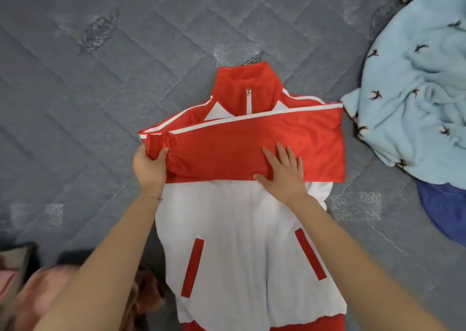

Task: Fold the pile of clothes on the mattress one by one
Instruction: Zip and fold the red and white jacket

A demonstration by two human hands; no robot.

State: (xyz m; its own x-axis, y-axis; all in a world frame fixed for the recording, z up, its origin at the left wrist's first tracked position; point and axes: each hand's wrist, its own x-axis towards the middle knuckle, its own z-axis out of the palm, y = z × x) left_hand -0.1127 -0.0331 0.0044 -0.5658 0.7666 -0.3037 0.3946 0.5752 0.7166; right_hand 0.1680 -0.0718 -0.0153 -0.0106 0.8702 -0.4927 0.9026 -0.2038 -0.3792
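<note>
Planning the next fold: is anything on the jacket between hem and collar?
Only the hands: the left hand grips the sleeve cuff, the right hand presses flat on the sleeve. A blue blanket lies off the jacket's right edge.

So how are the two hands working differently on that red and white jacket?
The left hand pinches the cuff end of the red sleeve, thumb curled over it; the right hand lies flat on it, fingers spread. The left hand is at the edge of the jacket, the right hand nearer its middle. Both touch the same sleeve, folded across the chest.
</note>
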